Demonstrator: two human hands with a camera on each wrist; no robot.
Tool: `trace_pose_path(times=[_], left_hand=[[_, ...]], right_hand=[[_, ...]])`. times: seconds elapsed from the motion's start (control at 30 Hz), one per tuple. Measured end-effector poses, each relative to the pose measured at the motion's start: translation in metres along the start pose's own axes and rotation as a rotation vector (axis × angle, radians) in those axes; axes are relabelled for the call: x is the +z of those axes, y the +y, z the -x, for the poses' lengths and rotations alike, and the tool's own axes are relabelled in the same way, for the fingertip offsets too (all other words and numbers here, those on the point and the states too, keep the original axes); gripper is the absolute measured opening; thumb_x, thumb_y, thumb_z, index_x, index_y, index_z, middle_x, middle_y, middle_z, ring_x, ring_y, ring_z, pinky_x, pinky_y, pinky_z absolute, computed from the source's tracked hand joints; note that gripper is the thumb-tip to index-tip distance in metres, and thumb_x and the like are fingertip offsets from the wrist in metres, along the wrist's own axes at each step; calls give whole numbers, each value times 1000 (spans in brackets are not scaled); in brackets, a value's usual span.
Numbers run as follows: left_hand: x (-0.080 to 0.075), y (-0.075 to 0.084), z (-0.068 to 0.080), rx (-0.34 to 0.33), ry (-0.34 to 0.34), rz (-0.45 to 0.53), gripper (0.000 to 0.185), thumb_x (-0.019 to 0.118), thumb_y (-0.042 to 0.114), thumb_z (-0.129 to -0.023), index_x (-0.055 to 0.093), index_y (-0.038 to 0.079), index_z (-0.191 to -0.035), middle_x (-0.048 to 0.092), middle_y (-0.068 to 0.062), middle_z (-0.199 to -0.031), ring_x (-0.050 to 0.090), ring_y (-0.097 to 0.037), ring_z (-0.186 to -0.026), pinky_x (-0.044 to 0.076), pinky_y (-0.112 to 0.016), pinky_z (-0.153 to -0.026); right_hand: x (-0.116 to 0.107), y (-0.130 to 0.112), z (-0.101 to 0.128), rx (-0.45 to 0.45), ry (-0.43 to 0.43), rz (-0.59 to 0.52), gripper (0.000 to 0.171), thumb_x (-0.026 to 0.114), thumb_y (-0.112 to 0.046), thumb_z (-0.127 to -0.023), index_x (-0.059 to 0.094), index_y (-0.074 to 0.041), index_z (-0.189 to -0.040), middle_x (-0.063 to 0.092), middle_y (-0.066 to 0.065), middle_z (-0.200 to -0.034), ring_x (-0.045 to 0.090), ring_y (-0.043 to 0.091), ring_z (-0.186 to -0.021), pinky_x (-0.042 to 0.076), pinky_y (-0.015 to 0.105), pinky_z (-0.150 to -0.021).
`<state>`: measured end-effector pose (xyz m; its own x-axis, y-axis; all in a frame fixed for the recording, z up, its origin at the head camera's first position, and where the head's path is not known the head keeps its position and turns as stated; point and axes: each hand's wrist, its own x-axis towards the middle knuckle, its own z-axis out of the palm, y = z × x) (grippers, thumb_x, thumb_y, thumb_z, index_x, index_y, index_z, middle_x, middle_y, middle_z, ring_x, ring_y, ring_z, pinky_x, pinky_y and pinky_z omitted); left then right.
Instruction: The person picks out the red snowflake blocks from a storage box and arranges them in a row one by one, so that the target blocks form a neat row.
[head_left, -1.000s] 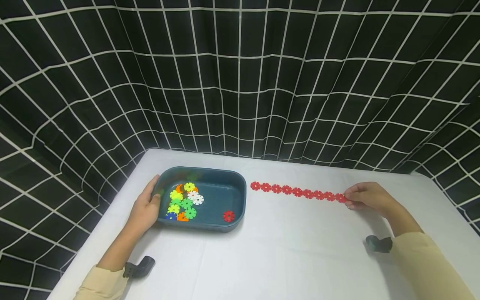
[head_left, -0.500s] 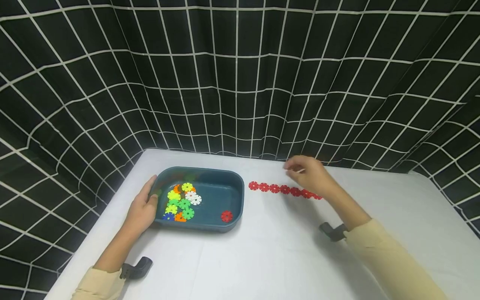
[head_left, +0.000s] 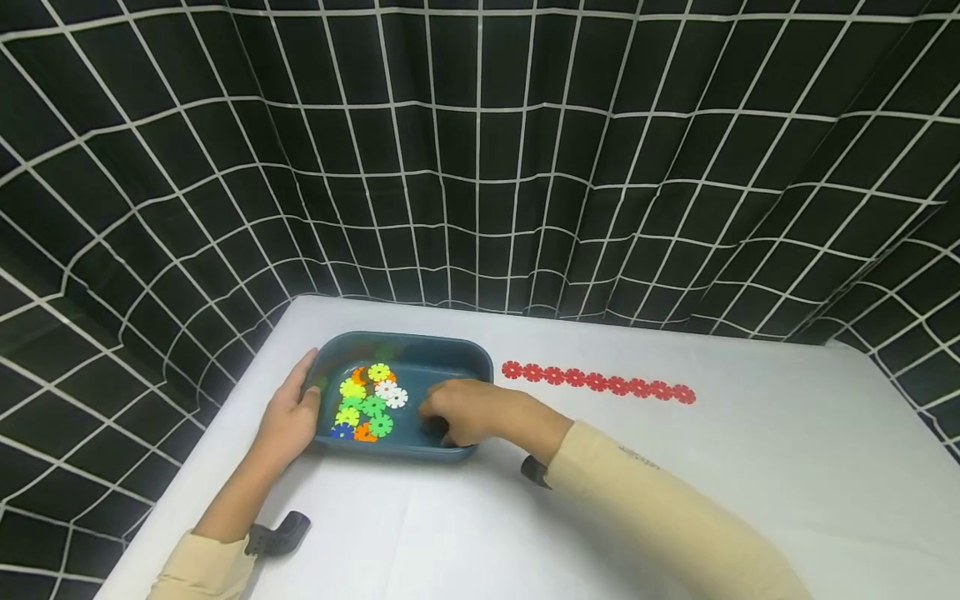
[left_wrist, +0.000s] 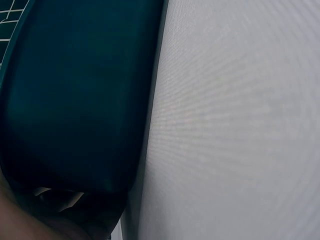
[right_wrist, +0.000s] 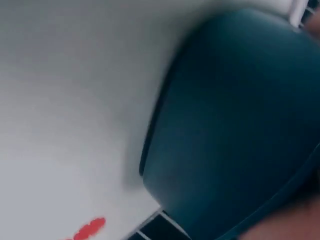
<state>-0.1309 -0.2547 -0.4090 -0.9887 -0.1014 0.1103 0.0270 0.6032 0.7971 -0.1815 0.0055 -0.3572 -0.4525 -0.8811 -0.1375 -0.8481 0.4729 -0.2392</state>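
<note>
My left hand grips the left end of a dark teal plastic tray, thumb at the rim. Inside, toward the left, lie several notched snowflake discs: yellow, green, white, orange, and a blue one. My right hand reaches over the tray's right end, fingers pointing down near the floor at the front right. It covers the spot of the red disc, so I cannot tell whether the fingers pinch it. The tray's outer wall fills much of the right wrist view.
A straight row of red snowflake discs runs across the white tabletop right of the tray, near the back. A black curtain with a white grid stands behind and along the sides. Dark camera mounts jut from both wrists.
My right hand has left the right end of the red row and travelled left into the tray, where it now hides the lone red disc. The left hand keeps its grip.
</note>
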Motion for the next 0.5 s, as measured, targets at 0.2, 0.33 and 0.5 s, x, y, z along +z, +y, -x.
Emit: trace_pose_path(times=[0.2, 0.33, 0.5], left_hand=[[0, 2, 0, -3, -4, 2, 53, 31, 10, -95, 15, 14, -146, 17, -11, -148, 13, -35, -133, 14, -58, -104], [-1, 2, 0, -8, -1, 0, 54, 31, 10, -95, 15, 15, -146, 16, -11, -148, 13, -36, -133, 14, -58, -103], [0, 1, 1, -15, -5, 4, 54, 31, 11, -95, 14, 19, -146, 16, -11, -148, 12, -36, -133, 13, -59, -103]], right_hand=[[1, 6, -11, 147, -154, -13, 20, 77, -6, -67, 63, -18, -76, 53, -8, -72, 49, 9, -67, 44, 19, -56], [1, 4, -11, 146, -190, -42, 22, 69, 0, -71, 60, -17, -61, 53, -7, -57, 48, 9, -56, 41, 20, -49], [0, 2, -9, 140, -217, -32, 25, 64, 2, -74, 57, -17, -58, 51, -6, -54, 45, 10, -53, 40, 20, -48]])
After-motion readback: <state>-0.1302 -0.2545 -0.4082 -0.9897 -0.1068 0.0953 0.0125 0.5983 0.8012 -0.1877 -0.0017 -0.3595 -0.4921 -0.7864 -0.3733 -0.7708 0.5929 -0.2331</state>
